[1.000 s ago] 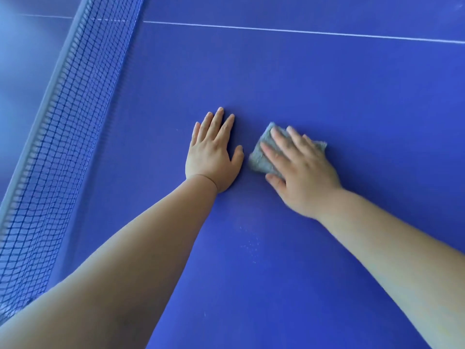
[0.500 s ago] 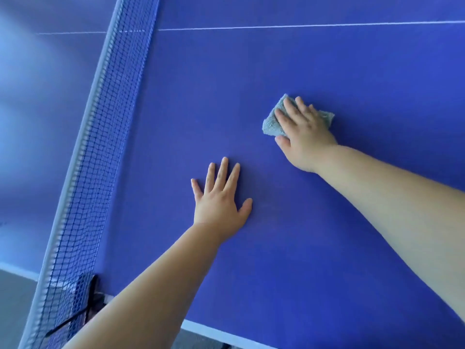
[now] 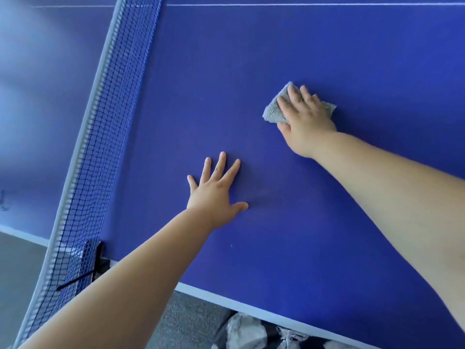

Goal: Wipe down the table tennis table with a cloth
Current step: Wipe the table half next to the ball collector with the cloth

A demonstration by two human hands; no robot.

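The blue table tennis table (image 3: 289, 248) fills most of the view. A small grey folded cloth (image 3: 273, 109) lies on it right of centre. My right hand (image 3: 305, 122) presses flat on the cloth with straight fingers, covering its middle; the cloth's left corner and right edge stick out. My left hand (image 3: 216, 192) rests flat on the bare table surface, fingers spread, nearer to me and left of the cloth.
The dark net (image 3: 108, 137) with its white top band runs diagonally along the left, clamped by a black post (image 3: 94, 263) at the table's near edge. A white line (image 3: 302, 4) crosses the far side. Grey floor (image 3: 191, 321) lies below the white-edged rim.
My right hand has slid the cloth away from me and to the right, apart from my left hand. The view has dropped back, so the table's near edge and floor now show.
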